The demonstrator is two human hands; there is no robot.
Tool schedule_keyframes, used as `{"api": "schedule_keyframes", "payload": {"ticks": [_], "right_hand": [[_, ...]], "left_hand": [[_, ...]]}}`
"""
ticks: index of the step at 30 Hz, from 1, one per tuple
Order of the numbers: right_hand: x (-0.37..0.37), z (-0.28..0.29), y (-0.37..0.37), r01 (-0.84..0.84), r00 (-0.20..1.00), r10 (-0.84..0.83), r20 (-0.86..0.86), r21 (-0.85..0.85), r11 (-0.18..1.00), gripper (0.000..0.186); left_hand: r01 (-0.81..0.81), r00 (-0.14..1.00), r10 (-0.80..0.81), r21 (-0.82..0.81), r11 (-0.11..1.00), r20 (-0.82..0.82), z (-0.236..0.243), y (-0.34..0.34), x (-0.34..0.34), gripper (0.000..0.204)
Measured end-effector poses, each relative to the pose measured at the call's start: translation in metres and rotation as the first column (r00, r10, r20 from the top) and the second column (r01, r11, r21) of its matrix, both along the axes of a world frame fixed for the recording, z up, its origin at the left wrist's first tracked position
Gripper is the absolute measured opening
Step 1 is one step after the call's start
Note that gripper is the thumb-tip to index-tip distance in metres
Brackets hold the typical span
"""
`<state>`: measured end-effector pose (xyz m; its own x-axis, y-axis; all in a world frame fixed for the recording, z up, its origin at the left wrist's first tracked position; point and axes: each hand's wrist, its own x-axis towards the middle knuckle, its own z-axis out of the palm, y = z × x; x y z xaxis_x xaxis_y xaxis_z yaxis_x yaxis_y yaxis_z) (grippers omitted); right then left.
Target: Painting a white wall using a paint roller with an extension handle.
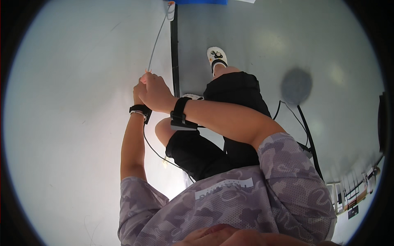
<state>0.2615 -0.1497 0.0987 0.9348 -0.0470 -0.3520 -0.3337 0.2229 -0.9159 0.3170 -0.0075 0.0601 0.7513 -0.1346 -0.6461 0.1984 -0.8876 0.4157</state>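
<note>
Surface [74, 102] first, as the biggest thing on my feed: pale, with a dark strip down its right edge and grey floor [246, 33] past that. I'd work a little further in from this edge, where a slipped part should land on the surface.

Two hands come next, close together over the surface, just inside its right edge. From here the right hand [158, 91] has its grip closed on a pink piece at the fingertips. The left hand [138, 92] is mostly covered by it, so I can't tell what its grip is doing. I'd part them slightly, one steadying, one working, so the contact shows.

Each wrist wears a black band; a dark cord [158, 155] trails from near the left one, and I'd leave it slack.

Smaller, at the far end of the right edge, sits a white object [171, 14] with an orange tip. A thin grey strand [155, 44] stretches from the tip towards the fingers; I'd hold it straight with light, even tension.

Smallest is that pink piece [144, 77], best pinched lightly, I judge, to avoid crushing it.
</note>
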Motion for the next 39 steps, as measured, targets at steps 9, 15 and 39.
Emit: {"api": "schedule_keyframes", "payload": {"ticks": [9, 15, 39], "right_hand": [[0.0, 0.007, 0.009, -0.169, 0.985, 0.167, -0.049, -0.056, 0.984, 0.033], [-0.002, -0.01, 0.017, -0.141, 0.987, 0.14, -0.077, -0.017, 0.99, 0.038], [-0.005, 0.011, 0.002, -0.277, 0.953, 0.284, -0.106, 0.078, 0.958, 0.036]], "left_hand": [[-0.192, 0.98, 0.176, -0.197, 0.961, -0.095, -0.044, 0.033, -0.01, 0.018], [0.485, 0.846, -0.532, 0.449, 0.75, -0.025, -0.03, 0.096, -0.063, 0.03], [0.291, 0.951, -0.294, 0.593, 0.75, -0.095, 0.003, 0.066, -0.094, 0.036]]}}
